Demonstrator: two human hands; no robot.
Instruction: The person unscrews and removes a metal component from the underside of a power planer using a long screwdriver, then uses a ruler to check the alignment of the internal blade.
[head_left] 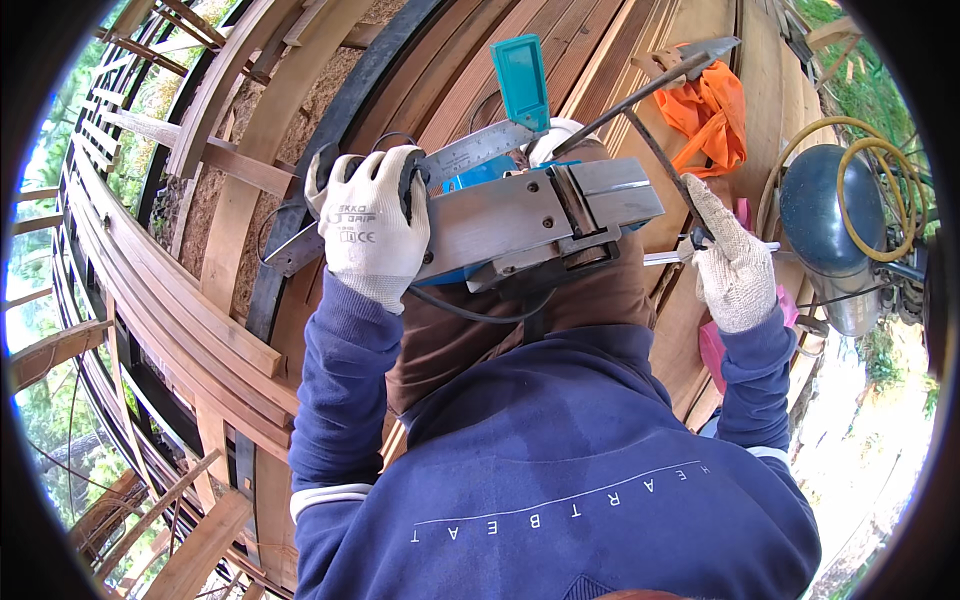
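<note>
An upturned blue electric planer rests on my lap, its steel sole and blade slot facing up. My left hand, in a white knit glove, is wrapped round its black front end at the left. A steel rule runs under that hand toward a teal plastic piece above the planer. My right hand, also gloved, is at the planer's right with the index finger stretched along a thin dark metal rod and the other fingers curled at its lower end. A second dark bar crosses the rod above.
An orange cloth and a metal-tipped tool lie on wooden planks. At right stand a dark tank and a yellow hose. Curved timber slats line the left. A pink object shows behind my right arm.
</note>
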